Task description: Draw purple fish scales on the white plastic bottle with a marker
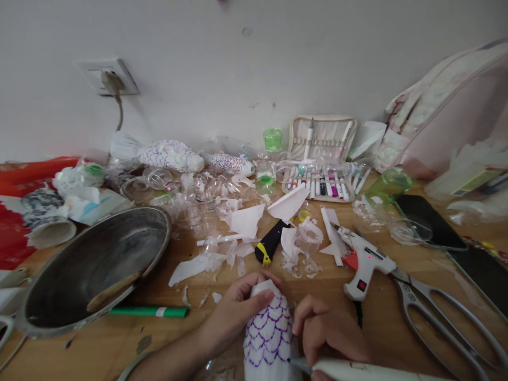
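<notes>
A white paper-covered fish body (pixel 266 338) with purple scale outlines lies at the lower middle of the head view, its lower end cut off by the frame. My left hand (pixel 234 304) is closed around the top end, thumb across the white tip. On the right side, my right hand (pixel 331 330) grips a white marker (pixel 357 369), whose dark tip is at the edge of the scales. Just beyond my hands lie a black-and-yellow utility knife (pixel 272 242) and torn white paper scraps (pixel 246 221).
A metal basin (pixel 99 264) stands left, beside a green marker (pixel 170 312). To the right are a glue gun (pixel 369 264) with its red light on, large scissors (pixel 432 307) and a phone (pixel 431 219). Two scaled fish (pixel 170 155) and a marker case (pixel 317 132) sit by the wall.
</notes>
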The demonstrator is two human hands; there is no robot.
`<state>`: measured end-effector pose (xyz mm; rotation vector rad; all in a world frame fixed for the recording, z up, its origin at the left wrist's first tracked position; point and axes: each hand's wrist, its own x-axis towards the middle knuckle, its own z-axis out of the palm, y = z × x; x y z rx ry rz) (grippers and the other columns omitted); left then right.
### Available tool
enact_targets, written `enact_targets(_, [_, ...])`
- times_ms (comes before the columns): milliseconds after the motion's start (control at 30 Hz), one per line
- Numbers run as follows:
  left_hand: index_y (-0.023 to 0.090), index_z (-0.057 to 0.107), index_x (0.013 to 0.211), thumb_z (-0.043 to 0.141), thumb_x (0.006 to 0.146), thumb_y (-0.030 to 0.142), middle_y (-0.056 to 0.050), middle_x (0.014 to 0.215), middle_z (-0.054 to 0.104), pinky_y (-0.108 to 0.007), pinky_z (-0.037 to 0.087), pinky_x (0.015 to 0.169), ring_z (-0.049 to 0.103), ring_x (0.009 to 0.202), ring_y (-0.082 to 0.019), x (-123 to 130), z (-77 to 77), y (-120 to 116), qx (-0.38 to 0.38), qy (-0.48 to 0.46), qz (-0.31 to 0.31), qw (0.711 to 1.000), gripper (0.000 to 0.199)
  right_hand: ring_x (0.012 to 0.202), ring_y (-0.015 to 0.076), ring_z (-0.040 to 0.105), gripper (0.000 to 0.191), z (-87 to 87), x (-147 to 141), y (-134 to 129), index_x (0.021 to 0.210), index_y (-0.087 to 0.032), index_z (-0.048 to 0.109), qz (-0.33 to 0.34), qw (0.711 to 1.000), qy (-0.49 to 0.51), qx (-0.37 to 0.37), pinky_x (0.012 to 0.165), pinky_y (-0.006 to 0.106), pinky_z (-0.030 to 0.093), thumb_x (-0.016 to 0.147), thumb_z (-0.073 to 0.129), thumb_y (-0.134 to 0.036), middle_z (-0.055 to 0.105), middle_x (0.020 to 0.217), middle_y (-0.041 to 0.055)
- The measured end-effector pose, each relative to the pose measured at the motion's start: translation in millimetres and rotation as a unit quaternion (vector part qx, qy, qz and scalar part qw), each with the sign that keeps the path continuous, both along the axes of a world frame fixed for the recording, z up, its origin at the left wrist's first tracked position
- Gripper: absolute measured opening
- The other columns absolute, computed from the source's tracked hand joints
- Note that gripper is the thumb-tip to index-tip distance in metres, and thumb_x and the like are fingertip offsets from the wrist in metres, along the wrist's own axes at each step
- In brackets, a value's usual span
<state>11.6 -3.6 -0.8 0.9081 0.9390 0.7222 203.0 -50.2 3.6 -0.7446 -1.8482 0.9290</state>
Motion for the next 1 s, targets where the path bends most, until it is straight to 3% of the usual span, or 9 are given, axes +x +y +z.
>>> enact_targets(100, [0.018,0.069,0.083,0.072,0.067,0.045,-0.002,0.093,0.058,-0.024,0.039,0.070,0.051,0.078,-0.015,0.2,1.2,0.4,0.003,0.000,-0.002,1.000,0.031,0.067,0.0156,0.055,0.022,-1.3,-2.9,0.5,0.073,-0.023,0.047,0.001,1.000,-0.001,0.005,0.057,0.025,0.043,0.089,0.045,-0.038,0.049,0.067,-0.0013])
enact_targets(267, [0.018,0.070,0.085,0.072,0.067,0.045,-0.003,0.091,0.061,-0.026,0.040,0.071,0.051,0.077,-0.016,-0.2,2.5,-0.5,0.009,0.017,-0.002,1.000,0.032,0.062,0.0140,0.052,0.030,-1.4,-8.2,-3.1,0.069,-0.023,0.044,-0.097,0.995,-0.001,-0.026,0.052,0.025,0.036,0.092,0.038,-0.042,0.051,0.072,-0.0015])
enact_targets(400, [0.019,0.069,0.084,0.071,0.069,0.045,-0.003,0.093,0.062,-0.026,0.040,0.074,0.052,0.082,-0.017,-1.0,0.7,-1.2,0.017,0.011,-0.003,1.000,0.030,0.062,0.0136,0.054,0.033,2.9,-6.5,-4.5,0.070,-0.023,0.045,-0.073,0.997,-0.007,-0.026,0.053,0.025,0.036,0.092,0.037,-0.046,0.053,0.073,-0.0012])
enact_targets(600, [0.017,0.064,0.071,0.072,0.068,0.044,-0.002,0.094,0.060,-0.025,0.039,0.072,0.051,0.080,-0.015,-2.4,-1.1,-1.2,0.011,-0.004,-0.005,1.000,0.028,0.062,0.0129,0.053,0.019,0.6,-4.6,1.1,0.070,-0.022,0.044,-0.092,0.995,-0.022,-0.015,0.053,0.023,0.038,0.088,0.046,-0.029,0.054,0.073,-0.0008])
enact_targets(1000, [0.017,0.066,0.075,0.070,0.072,0.038,-0.003,0.102,0.062,-0.025,0.040,0.078,0.053,0.090,-0.017,-1.6,2.8,-4.2,-0.010,-0.062,0.006,0.998,0.021,0.061,0.0161,0.058,0.028,9.8,-8.4,-5.6,0.073,-0.024,0.048,-0.104,0.993,0.057,-0.019,0.055,0.025,0.045,0.092,0.044,-0.044,0.060,0.069,0.0010])
